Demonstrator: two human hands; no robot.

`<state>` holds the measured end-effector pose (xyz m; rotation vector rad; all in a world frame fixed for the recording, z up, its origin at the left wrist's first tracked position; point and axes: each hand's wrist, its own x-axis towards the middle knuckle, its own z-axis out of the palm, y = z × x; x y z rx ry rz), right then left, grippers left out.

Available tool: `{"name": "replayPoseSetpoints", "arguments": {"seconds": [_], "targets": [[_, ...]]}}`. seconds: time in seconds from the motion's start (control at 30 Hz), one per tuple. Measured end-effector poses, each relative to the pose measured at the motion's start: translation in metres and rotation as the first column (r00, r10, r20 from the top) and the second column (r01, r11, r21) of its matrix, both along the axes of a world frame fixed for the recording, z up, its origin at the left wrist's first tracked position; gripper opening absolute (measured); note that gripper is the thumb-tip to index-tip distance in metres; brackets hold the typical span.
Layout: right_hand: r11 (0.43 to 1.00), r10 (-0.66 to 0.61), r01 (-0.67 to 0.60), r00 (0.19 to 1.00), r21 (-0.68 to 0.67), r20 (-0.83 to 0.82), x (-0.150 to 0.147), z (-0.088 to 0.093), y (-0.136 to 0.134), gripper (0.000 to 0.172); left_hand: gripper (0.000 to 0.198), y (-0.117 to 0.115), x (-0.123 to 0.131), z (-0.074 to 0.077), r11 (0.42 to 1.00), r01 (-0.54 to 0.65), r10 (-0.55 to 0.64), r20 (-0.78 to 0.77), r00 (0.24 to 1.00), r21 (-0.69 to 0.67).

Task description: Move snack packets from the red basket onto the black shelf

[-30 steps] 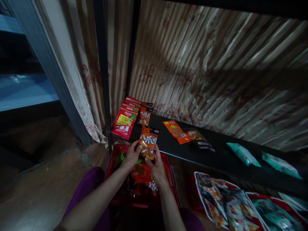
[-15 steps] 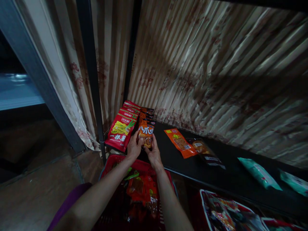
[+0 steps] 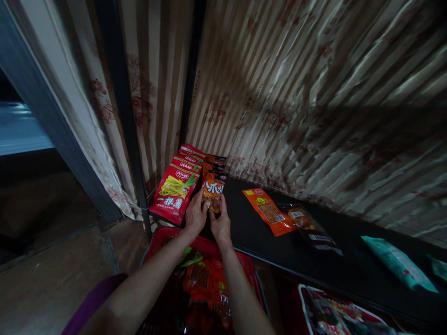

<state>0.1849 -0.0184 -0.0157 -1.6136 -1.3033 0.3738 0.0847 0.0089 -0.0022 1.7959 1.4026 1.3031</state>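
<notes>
An orange and black snack packet point(image 3: 213, 191) with white lettering lies at the front of a row of like packets on the black shelf point(image 3: 244, 223). My left hand point(image 3: 196, 214) grips its lower left side, thumb on the front. On its lower right side my right hand point(image 3: 220, 222) closes round the edge, fingertips partly hidden behind. Just left, several red snack bags point(image 3: 174, 190) with a yellow picture lie overlapping in a row.
Below my forearms stands a red basket point(image 3: 256, 279) holding orange packets point(image 3: 206, 279). Along the shelf to the right lie an orange packet point(image 3: 268, 211), a dark clear-windowed packet point(image 3: 310, 228) and a green packet point(image 3: 398, 263). A white-rimmed basket point(image 3: 303, 302) sits below. Dark posts point(image 3: 127, 116) and a striped curtain point(image 3: 261, 93) border the shelf.
The view has shifted slightly, so the packets on the right appear farther right and lower. Both hands stay on the orange and black packet at the front of its row.
</notes>
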Motion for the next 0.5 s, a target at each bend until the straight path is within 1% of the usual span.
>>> {"name": "replayPoseSetpoints", "arguments": {"seconds": [0.1, 0.27, 0.4, 0.5], "targets": [[1.000, -0.009, 0.009, 1.000, -0.005, -0.001, -0.0002, -0.0004, 0.0024, 0.070, 0.048, 0.0003, -0.0001, -0.0025, 1.000, -0.008, 0.008, -0.017, 1.000, 0.020], [1.000, -0.010, 0.008, 0.996, 0.024, 0.088, 0.0024, -0.0024, 0.0073, 0.067, 0.049, 0.0022, 0.0029, -0.0073, 0.998, -0.050, 0.052, -0.056, 0.997, 0.030], [1.000, 0.004, -0.004, 0.993, -0.003, 0.117, 0.0017, 0.0006, 0.0071, 0.067, 0.049, 0.0024, 0.0058, -0.0095, 0.995, -0.094, 0.096, -0.103, 0.990, 0.032], [1.000, 0.014, -0.012, 0.992, -0.015, 0.124, -0.0009, 0.0039, 0.0049, 0.067, 0.051, 0.0006, 0.0055, -0.0102, 0.994, -0.092, 0.099, -0.133, 0.986, 0.057]]}}
